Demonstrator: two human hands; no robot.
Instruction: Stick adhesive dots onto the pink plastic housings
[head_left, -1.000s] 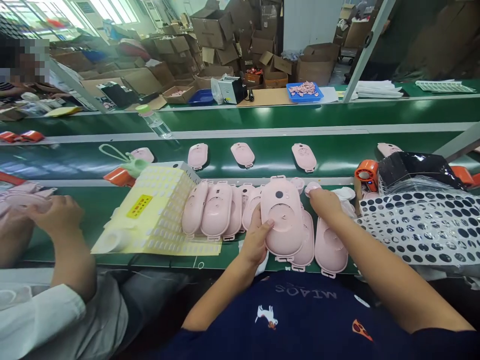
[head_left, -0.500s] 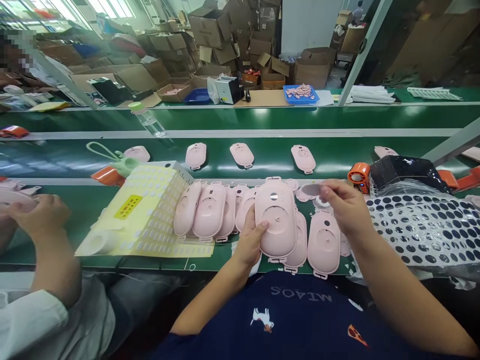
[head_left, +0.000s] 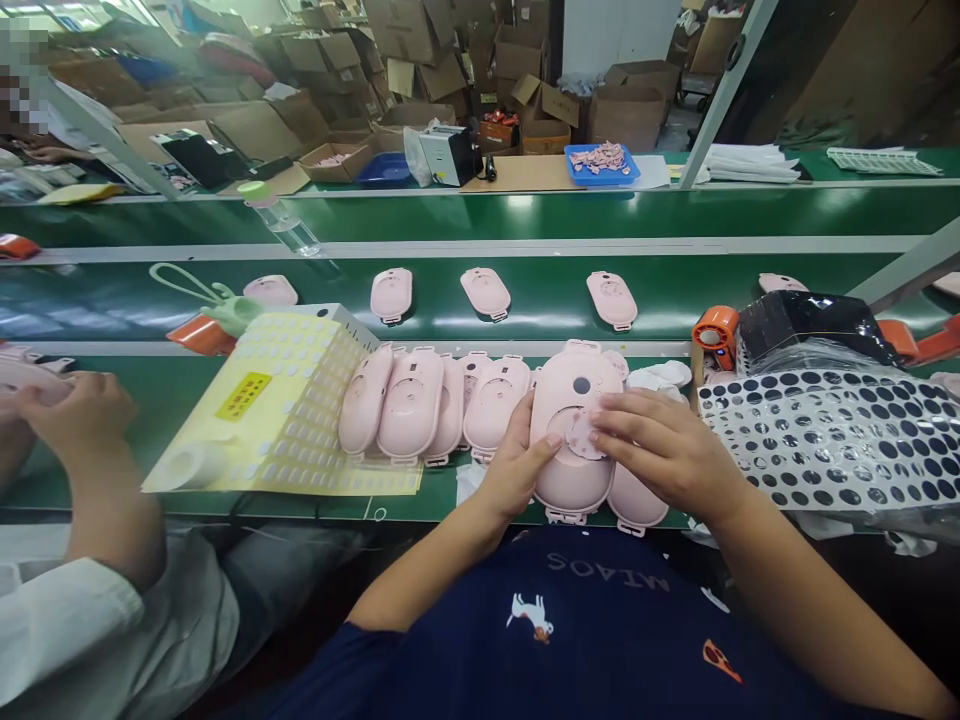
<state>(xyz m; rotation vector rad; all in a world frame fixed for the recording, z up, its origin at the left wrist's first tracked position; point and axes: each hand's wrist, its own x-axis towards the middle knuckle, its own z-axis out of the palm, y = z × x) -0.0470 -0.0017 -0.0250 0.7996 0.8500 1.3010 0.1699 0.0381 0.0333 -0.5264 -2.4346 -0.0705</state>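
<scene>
My left hand (head_left: 517,465) grips a pink oval casing (head_left: 574,485) by its left side, with the thumb on its face. A dark round spot shows near the casing's top. My right hand (head_left: 660,445) holds a thin pink disc (head_left: 581,432) against the round recess in the casing, its fingers closed over the disc's right side. Another pink casing (head_left: 637,495) lies partly under my right hand. To the left, several more casings (head_left: 411,405) lean in an overlapping row on the green bench.
Yellow sticker sheets (head_left: 255,400) lie at the left, and a sheet of black dots (head_left: 832,440) at the right beside an orange device (head_left: 716,335). Pink casings (head_left: 485,292) sit on the green belt (head_left: 540,300) behind. A co-worker's hand (head_left: 82,425) is at far left.
My right hand has moved left and down onto the casing; the pale grey disc it held is out of sight and a pink disc is there instead. The view has tilted slightly downward.
</scene>
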